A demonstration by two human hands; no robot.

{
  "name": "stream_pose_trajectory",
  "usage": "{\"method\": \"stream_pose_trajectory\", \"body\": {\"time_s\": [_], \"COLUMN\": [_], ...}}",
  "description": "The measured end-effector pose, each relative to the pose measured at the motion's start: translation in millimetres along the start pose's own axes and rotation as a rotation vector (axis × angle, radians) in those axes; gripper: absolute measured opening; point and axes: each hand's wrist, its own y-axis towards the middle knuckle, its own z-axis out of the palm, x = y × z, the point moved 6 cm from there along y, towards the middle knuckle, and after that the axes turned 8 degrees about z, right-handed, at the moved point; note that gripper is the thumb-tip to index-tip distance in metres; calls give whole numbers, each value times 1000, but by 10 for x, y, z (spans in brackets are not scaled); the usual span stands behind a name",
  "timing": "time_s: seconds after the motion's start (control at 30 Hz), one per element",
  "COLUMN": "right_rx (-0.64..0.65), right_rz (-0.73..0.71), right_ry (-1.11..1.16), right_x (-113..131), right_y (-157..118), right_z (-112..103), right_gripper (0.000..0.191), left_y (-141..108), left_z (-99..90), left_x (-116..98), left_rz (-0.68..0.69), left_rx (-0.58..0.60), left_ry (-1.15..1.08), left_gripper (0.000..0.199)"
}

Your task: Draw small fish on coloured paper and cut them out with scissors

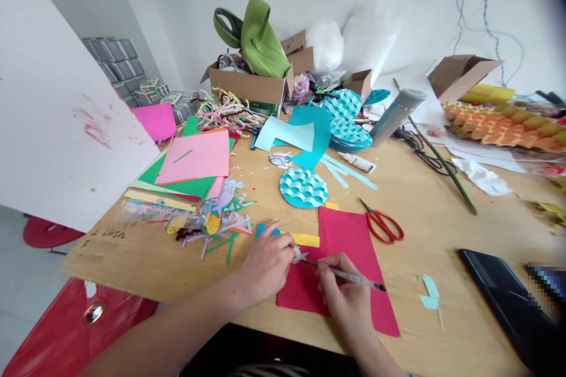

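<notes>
My right hand [347,294] is closed around a pen [354,275] with a clear barrel. The pen's tip points left, at a small whitish paper cut-out [299,255]. My left hand [267,262] grips this cut-out at its fingertips, one finger raised. Both hands are over a red sheet of paper [345,235] at the table's near edge. A yellow paper strip [300,240] and a blue paper piece [266,230] lie by my left hand. Just beyond is a round turquoise disc [303,188] with wavy paper strips. Red-handled scissors [384,222] rest to the right.
Coloured paper sheets [194,156] and paper scraps [227,218] cover the left side. Behind stands a cardboard box [247,83] near fuzzy craft stems [225,112]. A grey tumbler [395,115], glue bottle [359,162], green stick [446,171] and black phone [504,300] are rightward.
</notes>
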Motion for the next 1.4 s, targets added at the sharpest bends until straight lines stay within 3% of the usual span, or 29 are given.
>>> {"method": "stream_pose_trajectory", "body": {"time_s": [0.47, 0.97, 1.13, 1.4], "right_rx": [40, -76, -71, -88], "right_rz": [-45, -152, -237, -240], "right_ry": [-51, -153, -189, -188], "right_x": [-1, 98, 225, 213], "right_y": [6, -3, -40, -57], "right_z": [49, 8, 14, -6], "right_gripper": [26, 20, 18, 18], "left_y": [3, 21, 19, 8], "left_z": [52, 39, 40, 92], "left_x": [-28, -57, -66, -108], "left_rz": [24, 48, 50, 104], "left_rx": [25, 42, 59, 75], "left_ry": [-13, 32, 42, 120], "left_gripper": [26, 26, 26, 21]}}
